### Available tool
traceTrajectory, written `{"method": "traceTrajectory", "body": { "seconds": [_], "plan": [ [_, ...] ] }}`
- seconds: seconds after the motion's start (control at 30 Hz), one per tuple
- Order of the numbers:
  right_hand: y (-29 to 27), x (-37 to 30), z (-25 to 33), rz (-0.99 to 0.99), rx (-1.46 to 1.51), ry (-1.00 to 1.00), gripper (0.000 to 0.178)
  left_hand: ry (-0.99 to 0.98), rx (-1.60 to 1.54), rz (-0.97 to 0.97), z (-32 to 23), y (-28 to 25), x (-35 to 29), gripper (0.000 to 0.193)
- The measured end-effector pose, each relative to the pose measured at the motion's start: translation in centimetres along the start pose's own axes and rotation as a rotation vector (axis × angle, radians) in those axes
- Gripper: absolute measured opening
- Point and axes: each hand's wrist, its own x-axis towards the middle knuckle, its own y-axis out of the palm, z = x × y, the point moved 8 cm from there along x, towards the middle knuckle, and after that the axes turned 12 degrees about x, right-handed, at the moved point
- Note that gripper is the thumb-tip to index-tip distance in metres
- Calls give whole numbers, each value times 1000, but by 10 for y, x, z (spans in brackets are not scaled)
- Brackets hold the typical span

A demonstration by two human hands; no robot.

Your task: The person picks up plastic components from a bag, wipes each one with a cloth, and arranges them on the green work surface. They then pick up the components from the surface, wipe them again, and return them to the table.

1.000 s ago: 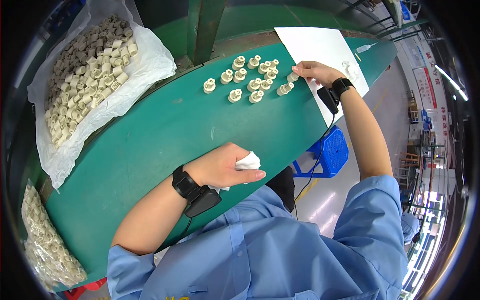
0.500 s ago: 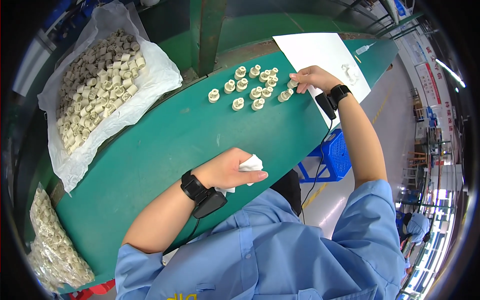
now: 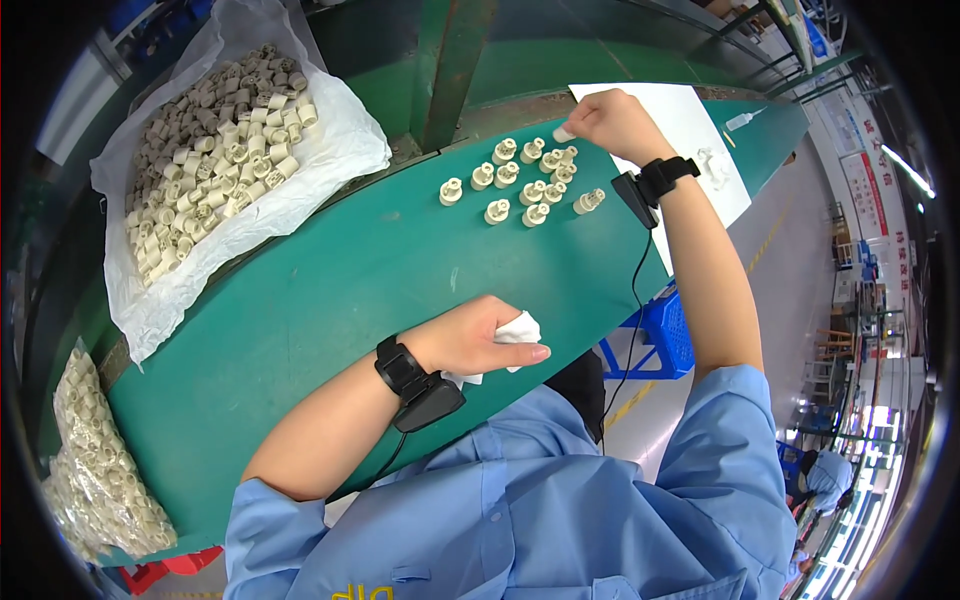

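Note:
My left hand (image 3: 470, 338) is closed around a crumpled white cloth (image 3: 519, 329) above the near part of the green table (image 3: 330, 300). Part of the cloth sticks out past the thumb. Farther off on the right, my right hand (image 3: 615, 122) pinches a cream ceramic socket (image 3: 564, 133) by the edge of a white sheet (image 3: 690, 120). The fingers hide most of that socket. Several like it stand upright in a loose group (image 3: 507, 174) to the left of the hand. One socket (image 3: 589, 201) lies tilted, apart from them.
At the far left a white-lined container (image 3: 350, 150) holds a heap of cream ceramic pieces (image 3: 210, 170). A clear bag (image 3: 105, 470) of similar pieces lies at the near left. A small bottle (image 3: 740, 121) rests by the sheet. Below the table's right edge is a blue stool (image 3: 665, 335).
My right hand has moved up and away from the tilted socket, toward the far edge, with a socket in its fingers. The left hand keeps its hold; the whole view has shifted slightly.

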Motion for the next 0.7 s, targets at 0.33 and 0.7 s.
{"method": "traceTrajectory", "body": {
  "seconds": [0.33,0.7],
  "plan": [
    [25,10,4,108,-85,-71,26,-9,2,16,1,0,0,31],
    [17,-67,-55,218,333,384,47,15,-6,3,-2,-2,0,34]
  ]
}}
